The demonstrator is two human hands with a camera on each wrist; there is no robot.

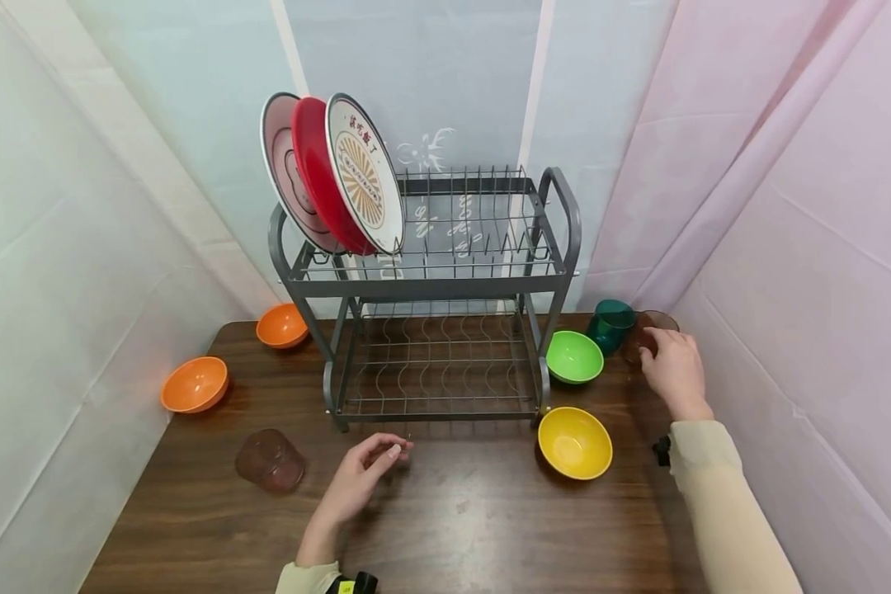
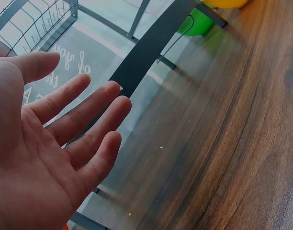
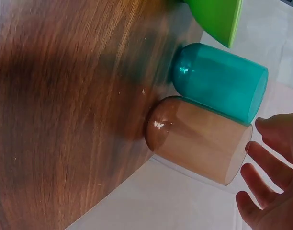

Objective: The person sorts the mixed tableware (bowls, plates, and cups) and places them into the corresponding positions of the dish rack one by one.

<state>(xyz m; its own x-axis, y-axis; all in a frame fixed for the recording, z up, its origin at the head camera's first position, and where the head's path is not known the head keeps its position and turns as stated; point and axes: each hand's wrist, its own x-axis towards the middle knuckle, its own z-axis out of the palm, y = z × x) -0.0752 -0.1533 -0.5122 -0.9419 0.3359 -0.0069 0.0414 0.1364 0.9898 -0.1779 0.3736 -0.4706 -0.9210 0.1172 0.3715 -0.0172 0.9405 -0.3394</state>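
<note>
At the far right of the table, my right hand [image 1: 676,370] reaches over a clear brown cup [image 3: 199,139]. In the right wrist view its fingers are spread around the cup's open rim, with the thumb at one side and no grip on it. Against the brown cup stands a teal cup [image 3: 223,79], both upright on the wood. My left hand [image 1: 358,477] hovers over the table before the dish rack [image 1: 431,287], fingers loosely bent and palm bare in the left wrist view.
Three plates [image 1: 367,177] lean in the rack's upper tier, at the left. A green bowl [image 1: 574,357] and a yellow bowl [image 1: 575,444] sit to its right. On the left are two orange bowls [image 1: 195,385] and another brownish cup [image 1: 271,462]. Cloth walls [image 1: 824,247] border the table.
</note>
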